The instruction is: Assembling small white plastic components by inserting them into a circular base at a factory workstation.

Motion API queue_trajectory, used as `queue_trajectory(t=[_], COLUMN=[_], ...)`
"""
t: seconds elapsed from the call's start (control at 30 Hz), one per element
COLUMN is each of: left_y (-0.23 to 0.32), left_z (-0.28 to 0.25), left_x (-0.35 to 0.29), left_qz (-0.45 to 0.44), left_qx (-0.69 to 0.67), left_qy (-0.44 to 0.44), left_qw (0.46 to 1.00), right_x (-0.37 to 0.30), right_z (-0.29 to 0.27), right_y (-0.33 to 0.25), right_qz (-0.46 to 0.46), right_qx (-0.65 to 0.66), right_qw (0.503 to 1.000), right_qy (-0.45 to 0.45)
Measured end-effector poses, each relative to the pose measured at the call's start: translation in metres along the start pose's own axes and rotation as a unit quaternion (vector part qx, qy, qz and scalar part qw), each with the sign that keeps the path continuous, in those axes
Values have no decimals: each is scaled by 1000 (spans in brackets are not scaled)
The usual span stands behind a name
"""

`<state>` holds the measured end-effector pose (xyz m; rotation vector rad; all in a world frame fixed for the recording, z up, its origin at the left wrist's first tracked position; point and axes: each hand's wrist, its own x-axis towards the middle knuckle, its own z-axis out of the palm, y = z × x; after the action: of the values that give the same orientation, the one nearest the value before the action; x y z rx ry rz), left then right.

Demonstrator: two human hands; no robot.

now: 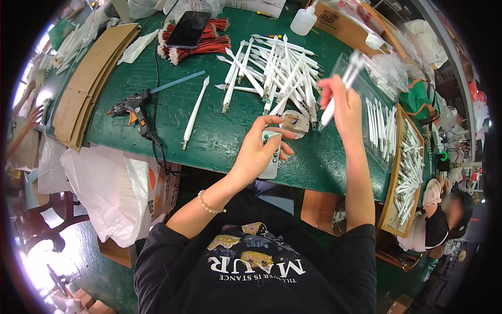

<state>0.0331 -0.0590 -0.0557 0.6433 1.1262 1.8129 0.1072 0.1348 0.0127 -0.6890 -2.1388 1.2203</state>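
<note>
My left hand (255, 157) is closed round a slim white remote control (270, 168) at the table's front edge. Its thumb lies over the face, close to a green button. Just beyond the fingers is a small round pale piece (296, 124) with thin wires or marks on it. In my right hand (342, 102), raised over the table, is a white candle-shaped stick (334, 102); its upper end is blurred by motion. Similar white candle sticks with flame-shaped tips lie in a loose pile (282, 70) beyond both hands. One single candle stick (196, 112) lies apart on the left.
A black glue gun (137, 111) with a blue glue stick lies left, its cable hanging over the edge. Behind are red wire bundles (209, 32), a phone (189, 29) and a white bottle (304, 20). Rightward, a clear tray (372, 152) and wooden tray (389, 222) hold sticks. Cardboard (86, 86) stands left.
</note>
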Motion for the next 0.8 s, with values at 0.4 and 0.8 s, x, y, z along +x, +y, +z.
queue_trajectory(t=[0.4, 0.8], left_y=[-2, -2], left_z=[0, 1], left_x=[0, 2], left_qz=[13, 15], left_qx=[9, 7], left_qy=[11, 21], left_qw=[1000, 1000], right_x=[-72, -51], right_z=[-28, -8], right_y=[25, 1], right_qz=[12, 3], right_qx=[-158, -123], right_qw=[987, 990], right_qy=[12, -63])
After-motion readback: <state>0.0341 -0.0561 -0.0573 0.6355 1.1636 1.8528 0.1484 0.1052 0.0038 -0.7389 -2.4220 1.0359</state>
